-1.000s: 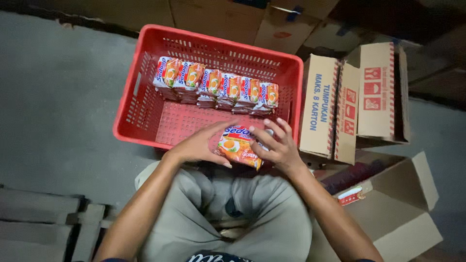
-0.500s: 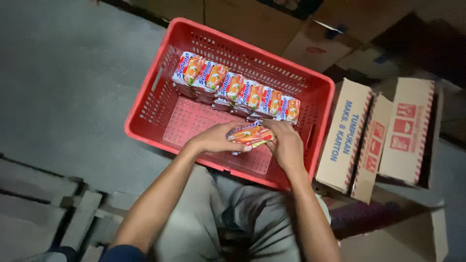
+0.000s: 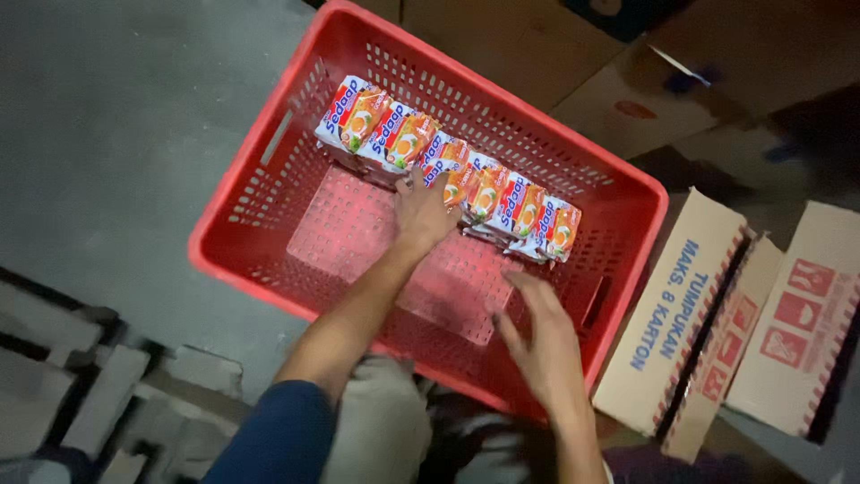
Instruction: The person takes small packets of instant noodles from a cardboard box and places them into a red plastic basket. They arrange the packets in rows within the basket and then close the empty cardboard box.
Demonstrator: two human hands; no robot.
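A row of packets (image 3: 448, 170) already stands along the far wall of the red crate (image 3: 269, 170) — most of the crate floor in front is bare, so plenty of room remains to fill. The left hand (image 3: 421, 211) reaches in, fingers pressed against a packet mid-row; whether it grips it I cannot tell. The right hand (image 3: 537, 345) hovers open and empty over the near side, apart from the row.

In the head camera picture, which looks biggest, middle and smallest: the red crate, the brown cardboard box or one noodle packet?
1. Red plastic crate, largest by far.
2. Brown cardboard box, partly cut off by the frame and nearer the camera, so its rank is less sure.
3. One noodle packet, smallest.
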